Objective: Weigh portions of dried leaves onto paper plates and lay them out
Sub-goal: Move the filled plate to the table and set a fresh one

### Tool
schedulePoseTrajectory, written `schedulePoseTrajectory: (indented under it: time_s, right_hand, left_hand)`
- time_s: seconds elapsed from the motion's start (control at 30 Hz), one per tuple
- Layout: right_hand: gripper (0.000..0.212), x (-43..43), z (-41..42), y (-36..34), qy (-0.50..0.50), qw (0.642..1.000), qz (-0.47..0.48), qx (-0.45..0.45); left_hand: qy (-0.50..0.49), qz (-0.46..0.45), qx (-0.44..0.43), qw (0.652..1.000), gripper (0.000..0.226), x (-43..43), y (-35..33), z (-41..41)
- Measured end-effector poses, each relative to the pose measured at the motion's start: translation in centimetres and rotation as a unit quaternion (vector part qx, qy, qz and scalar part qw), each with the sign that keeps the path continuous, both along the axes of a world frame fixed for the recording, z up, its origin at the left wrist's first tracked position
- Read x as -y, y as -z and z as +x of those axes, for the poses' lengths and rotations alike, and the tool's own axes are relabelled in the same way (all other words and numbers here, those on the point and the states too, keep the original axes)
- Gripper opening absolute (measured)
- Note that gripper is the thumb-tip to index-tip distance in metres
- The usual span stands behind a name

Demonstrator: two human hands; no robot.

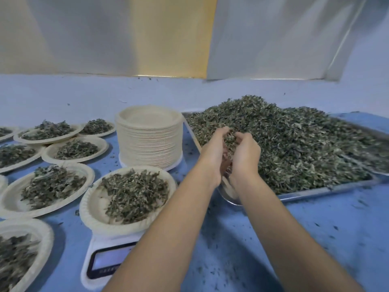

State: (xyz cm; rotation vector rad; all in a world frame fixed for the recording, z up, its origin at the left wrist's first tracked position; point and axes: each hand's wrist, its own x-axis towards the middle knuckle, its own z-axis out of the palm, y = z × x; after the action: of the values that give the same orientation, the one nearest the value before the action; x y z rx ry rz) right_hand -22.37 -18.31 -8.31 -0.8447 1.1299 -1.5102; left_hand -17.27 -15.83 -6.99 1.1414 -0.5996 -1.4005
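A big heap of dried green leaves (294,142) fills a metal tray (328,191) on the right. My left hand (214,152) and my right hand (245,154) are cupped together over the tray's near left corner, holding a clump of leaves between them. Under my wrists a small metal bowl (228,193) shows partly. A paper plate (92,209) with a portion of leaves sits on a white digital scale (105,264) at the lower left; my left forearm hides part of the scale.
A tall stack of empty paper plates (149,140) stands behind the scale. Several filled plates (12,199) are laid out to the left on the blue table (315,239). Leaf crumbs are scattered on the table. A pale wall runs along the back.
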Motion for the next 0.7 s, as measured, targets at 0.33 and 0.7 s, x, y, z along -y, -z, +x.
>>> schedulePoseTrajectory:
  time_s: [0.33,0.7]
  right_hand:
    - [0.035,1.5,-1.9,1.7,0.061,0.993,0.0,-0.101]
    - [0.037,1.0,-1.2,2.3,0.02,0.998,0.008,-0.064]
  left_hand:
    - [0.133,-0.071,0.131,0.98,0.047,1.4,1.5,-2.7]
    - [0.139,-0.039,0.134,0.98,0.072,1.4,1.9,-1.7]
